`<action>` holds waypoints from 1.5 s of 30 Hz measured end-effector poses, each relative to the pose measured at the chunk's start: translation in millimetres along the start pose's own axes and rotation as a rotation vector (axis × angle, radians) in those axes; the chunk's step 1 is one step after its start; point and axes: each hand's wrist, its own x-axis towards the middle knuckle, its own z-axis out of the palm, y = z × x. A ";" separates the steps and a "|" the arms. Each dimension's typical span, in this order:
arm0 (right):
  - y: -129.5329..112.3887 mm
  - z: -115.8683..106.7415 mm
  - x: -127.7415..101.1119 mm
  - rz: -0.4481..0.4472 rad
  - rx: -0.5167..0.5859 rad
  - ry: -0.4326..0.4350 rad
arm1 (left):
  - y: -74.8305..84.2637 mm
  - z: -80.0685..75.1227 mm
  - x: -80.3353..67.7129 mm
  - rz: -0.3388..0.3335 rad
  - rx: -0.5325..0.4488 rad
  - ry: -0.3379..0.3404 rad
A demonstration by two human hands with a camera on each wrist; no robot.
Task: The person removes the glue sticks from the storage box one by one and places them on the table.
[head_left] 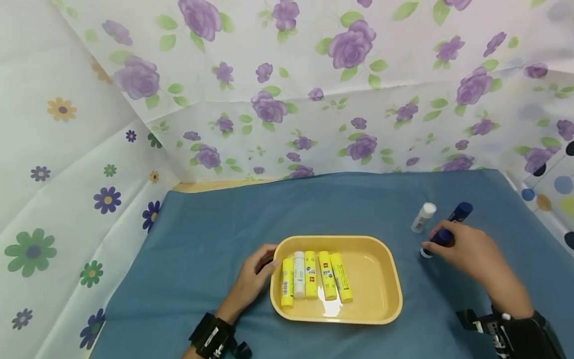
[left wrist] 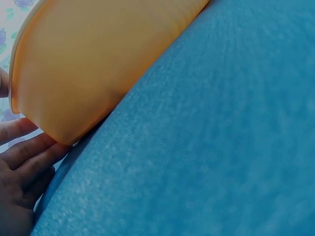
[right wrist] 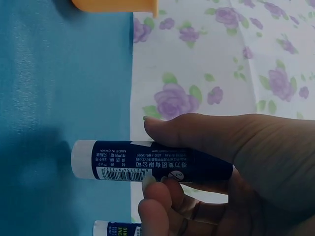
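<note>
My right hand [head_left: 471,249] pinches a dark blue glue stick [right wrist: 142,161] with a white end between thumb and fingers, at the right of the table. In the right wrist view the label and barcode face the camera. Just behind that hand stands a second blue glue stick [head_left: 460,212], partly hidden by the fingers. Left of it, a white glue stick [head_left: 423,218] stands upright. My left hand [head_left: 251,279] grips the left end of a yellow tray [head_left: 376,314], thumb at the rim and fingers against the outer wall. Several yellow glue sticks [head_left: 287,283] and one white glue stick [head_left: 299,275] lie side by side inside it.
A blue cloth [head_left: 215,219] covers the table. Floral sheets [head_left: 269,60] hang behind it and at the left side. A dotted sheet [head_left: 562,184] borders the right edge. Each wrist wears a black camera strap [head_left: 213,336].
</note>
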 end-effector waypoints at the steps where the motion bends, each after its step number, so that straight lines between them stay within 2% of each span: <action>1: -0.9 3.5 -0.8 0.007 0.004 -0.013 | -0.2 -1.4 -1.9 -0.002 0.002 -0.001; 5: -5.8 18.1 -3.7 0.039 0.023 -0.053 | 0.6 -8.3 -9.5 -0.018 0.018 0.003; 11: -8.5 24.3 -7.6 0.054 0.000 -0.011 | 5.1 -14.2 -7.9 -0.058 0.029 0.002; 17: -6.7 24.0 -13.1 0.084 -0.012 -0.029 | 6.3 -9.8 -10.3 -0.122 -0.010 0.005; 23: -0.8 24.5 -17.7 0.116 -0.028 -0.049 | 2.1 -2.5 -15.2 -0.127 -0.065 0.001; 31: 3.4 11.1 -5.2 0.165 -0.031 -0.098 | 31.5 1.6 0.1 -0.131 -0.074 0.024; 35: 6.2 7.6 3.2 0.162 -0.067 -0.104 | 19.9 2.6 4.5 -0.136 -0.051 0.042; 38: 12.3 7.4 1.5 0.220 -0.076 -0.144 | 9.1 3.2 6.1 -0.140 -0.035 0.038; 42: 20.5 10.3 -12.3 0.316 -0.048 -0.196 | 1.0 0.7 5.6 -0.141 -0.047 0.030; 45: 27.0 16.0 -34.4 0.341 -0.026 -0.115 | -0.7 0.9 5.4 -0.146 -0.056 0.029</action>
